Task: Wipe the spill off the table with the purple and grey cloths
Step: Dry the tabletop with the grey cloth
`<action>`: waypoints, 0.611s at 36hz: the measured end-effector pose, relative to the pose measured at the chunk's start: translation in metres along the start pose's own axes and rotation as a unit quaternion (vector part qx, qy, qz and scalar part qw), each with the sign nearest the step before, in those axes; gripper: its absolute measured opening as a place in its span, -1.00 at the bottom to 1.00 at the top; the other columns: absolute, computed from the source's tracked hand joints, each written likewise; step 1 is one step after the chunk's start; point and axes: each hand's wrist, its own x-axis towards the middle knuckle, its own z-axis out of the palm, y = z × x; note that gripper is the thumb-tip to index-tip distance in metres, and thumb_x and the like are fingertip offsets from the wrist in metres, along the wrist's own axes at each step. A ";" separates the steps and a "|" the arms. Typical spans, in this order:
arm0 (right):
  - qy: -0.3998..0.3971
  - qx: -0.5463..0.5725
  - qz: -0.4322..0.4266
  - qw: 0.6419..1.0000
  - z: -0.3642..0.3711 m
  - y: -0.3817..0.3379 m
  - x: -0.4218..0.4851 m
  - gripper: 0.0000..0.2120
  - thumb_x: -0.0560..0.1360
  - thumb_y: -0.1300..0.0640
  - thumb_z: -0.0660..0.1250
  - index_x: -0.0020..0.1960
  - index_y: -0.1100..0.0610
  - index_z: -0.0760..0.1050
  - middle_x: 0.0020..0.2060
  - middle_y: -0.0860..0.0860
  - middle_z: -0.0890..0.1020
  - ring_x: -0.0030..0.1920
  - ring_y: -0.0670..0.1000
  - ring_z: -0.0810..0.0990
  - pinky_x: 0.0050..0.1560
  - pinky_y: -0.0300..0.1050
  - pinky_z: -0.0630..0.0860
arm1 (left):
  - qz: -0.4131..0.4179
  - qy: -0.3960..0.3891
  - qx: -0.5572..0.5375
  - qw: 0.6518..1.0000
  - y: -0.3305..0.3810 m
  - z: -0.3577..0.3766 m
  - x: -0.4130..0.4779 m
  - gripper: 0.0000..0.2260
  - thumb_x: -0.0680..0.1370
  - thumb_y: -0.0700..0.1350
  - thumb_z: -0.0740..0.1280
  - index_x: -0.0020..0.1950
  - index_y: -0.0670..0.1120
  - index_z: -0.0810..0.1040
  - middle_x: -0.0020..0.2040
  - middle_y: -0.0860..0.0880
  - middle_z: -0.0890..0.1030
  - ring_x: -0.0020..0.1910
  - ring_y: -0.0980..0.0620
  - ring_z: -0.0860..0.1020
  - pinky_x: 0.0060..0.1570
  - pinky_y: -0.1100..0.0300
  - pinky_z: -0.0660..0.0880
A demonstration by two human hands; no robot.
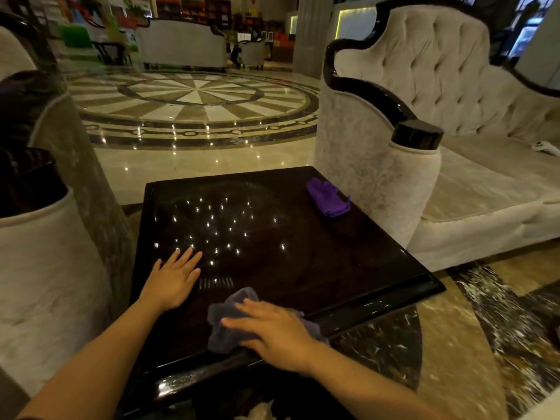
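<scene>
A dark glossy square table (303,253) fills the middle of the head view. My right hand (272,331) lies flat on top of the crumpled grey cloth (225,325), pressing it against the table near the front edge. My left hand (174,277) rests palm down on the bare tabletop at the front left, fingers spread, holding nothing. The purple cloth (327,197) lies bunched at the table's far right corner, well away from both hands. Faint smears and many light reflections show on the table's middle; I cannot make out a distinct spill.
A cream tufted sofa (454,116) with a dark-capped armrest (415,137) stands close against the table's right side. Another upholstered armrest (39,253) flanks the left. A white controller (545,147) lies on the sofa seat. Polished marble floor stretches beyond.
</scene>
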 end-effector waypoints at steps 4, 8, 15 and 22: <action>-0.028 0.024 -0.047 0.998 -0.004 -0.006 -0.010 -0.63 0.54 0.15 0.18 0.34 -0.02 0.33 0.44 0.05 0.30 0.46 0.03 0.18 0.45 0.01 0.16 | 0.001 -0.006 -0.002 1.000 0.001 -0.001 0.000 -0.56 0.63 0.07 -0.08 0.51 0.07 -0.03 0.56 0.03 -0.01 0.53 -0.01 -0.08 0.47 -0.07 -0.08; -0.005 0.073 -0.061 0.995 -0.028 -0.001 -0.009 -0.65 0.51 0.22 0.21 0.29 0.07 0.41 0.39 0.08 0.37 0.40 0.03 0.30 0.40 -0.08 0.24 | 0.002 -0.003 0.002 1.000 0.002 -0.001 0.000 -0.56 0.63 0.07 -0.09 0.51 0.07 -0.04 0.56 0.03 -0.02 0.53 0.00 -0.08 0.48 -0.07 -0.08; 0.175 0.064 0.074 0.980 -0.106 0.060 0.031 -0.62 0.48 0.29 0.27 0.29 0.14 0.39 0.36 0.15 0.39 0.37 0.03 0.33 0.29 -0.34 0.16 | 0.005 0.001 -0.006 1.000 0.002 -0.001 -0.001 -0.55 0.62 0.09 -0.11 0.51 0.08 -0.06 0.56 0.04 -0.05 0.53 0.02 -0.11 0.48 -0.05 -0.12; 0.178 -0.027 0.191 0.965 -0.134 0.140 0.081 -0.57 0.53 0.18 0.21 0.38 0.15 0.26 0.42 0.20 0.29 0.42 0.18 0.23 0.43 0.05 0.17 | 0.012 0.007 -0.015 1.000 0.000 0.002 0.001 -0.55 0.62 0.10 -0.11 0.51 0.10 -0.05 0.55 0.08 -0.06 0.53 0.05 -0.13 0.48 -0.03 -0.15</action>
